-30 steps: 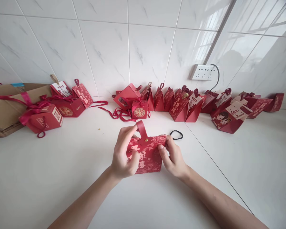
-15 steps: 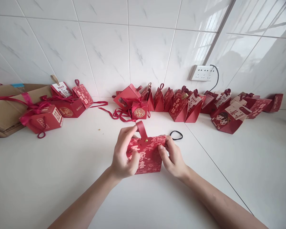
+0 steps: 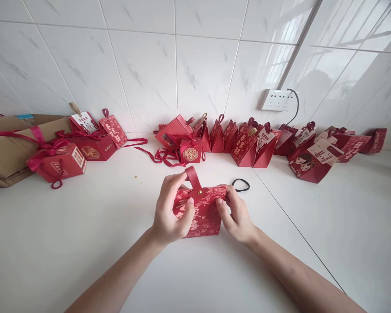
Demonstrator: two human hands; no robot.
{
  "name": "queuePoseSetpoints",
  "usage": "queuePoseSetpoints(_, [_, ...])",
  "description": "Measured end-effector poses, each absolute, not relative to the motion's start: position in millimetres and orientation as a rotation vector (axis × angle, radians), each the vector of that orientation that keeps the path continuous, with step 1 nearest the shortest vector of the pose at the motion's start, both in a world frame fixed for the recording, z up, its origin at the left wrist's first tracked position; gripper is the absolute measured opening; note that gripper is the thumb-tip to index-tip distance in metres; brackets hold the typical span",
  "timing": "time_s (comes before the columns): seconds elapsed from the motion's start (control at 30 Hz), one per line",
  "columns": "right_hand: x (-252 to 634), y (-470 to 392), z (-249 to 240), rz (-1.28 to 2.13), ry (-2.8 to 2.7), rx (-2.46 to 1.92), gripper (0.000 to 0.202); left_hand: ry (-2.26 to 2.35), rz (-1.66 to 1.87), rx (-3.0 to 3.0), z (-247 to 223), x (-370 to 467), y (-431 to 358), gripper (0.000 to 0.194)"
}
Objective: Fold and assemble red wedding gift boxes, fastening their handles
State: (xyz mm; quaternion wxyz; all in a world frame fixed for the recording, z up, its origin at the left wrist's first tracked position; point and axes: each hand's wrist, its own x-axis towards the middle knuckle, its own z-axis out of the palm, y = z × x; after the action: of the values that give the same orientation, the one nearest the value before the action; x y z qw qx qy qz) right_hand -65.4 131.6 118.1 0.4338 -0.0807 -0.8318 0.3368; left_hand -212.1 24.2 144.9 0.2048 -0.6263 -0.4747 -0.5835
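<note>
a: taking the strap-handled gift box (image 3: 208, 215) as the clock's centre, what's the count, left to right?

b: one brown cardboard box (image 3: 6, 154) between nine and ten; two ribbon-tied boxes (image 3: 60, 164) and two loop-topped boxes (image 3: 113, 130) around ten. one medallion box (image 3: 190, 154) at twelve, then a row of red gift boxes (image 3: 246, 148) reaching past two, too overlapped to count. one black elastic loop (image 3: 241, 185) at two, one white socket strip (image 3: 272, 100) and one black cable (image 3: 299, 105) at one.

a: and the hands?

b: left hand (image 3: 166, 219) curved in a wide c, clamped on the left side: thumb on the front panel, forefinger up at the strap (image 3: 193, 177). right hand (image 3: 237, 217) pinches the upper right edge, thumb in front, other fingertips hidden.

a: how does it look?

b: upright, mid-view above the white countertop (image 3: 195, 278); can't tell if it touches. red floral print, pale lettering partly under the left thumb, one gold stud (image 3: 200, 192) fixing the strap.
</note>
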Motion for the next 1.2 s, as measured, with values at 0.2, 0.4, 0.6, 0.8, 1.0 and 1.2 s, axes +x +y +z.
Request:
queuePoseSetpoints(0.2, [-65, 129, 120, 0.814, -2.081, -0.166, 0.011, -1.276, -1.647, -1.764, 147, -213, 24, 0.051])
queuePoseSetpoints(0.4, [-63, 125, 124, 0.82, -2.122, -0.102, 0.012, -1.195, -1.685, -1.783, 153, -217, 24, 0.049])
queuePoseSetpoints(0.6, [-62, 124, 127, 0.841, -2.149, -0.091, 0.018, -1.196, -1.658, -1.786, 157, -221, 21, 0.049])
queuePoseSetpoints(0.8, [-62, 125, 127, 0.799, -2.147, -0.126, 0.024, -1.219, -1.619, -1.758, 159, -220, 20, 0.048])
queuePoseSetpoints(1.0, [-61, 125, 126, 0.801, -2.13, -0.106, 0.022, -1.193, -1.568, -1.768, 159, -219, 22, 0.045])
queuePoseSetpoints(1.2, [-64, 125, 123, 0.901, -2.116, -0.15, 0.024, -1.176, -1.686, -1.844, 158, -221, 19, 0.043])
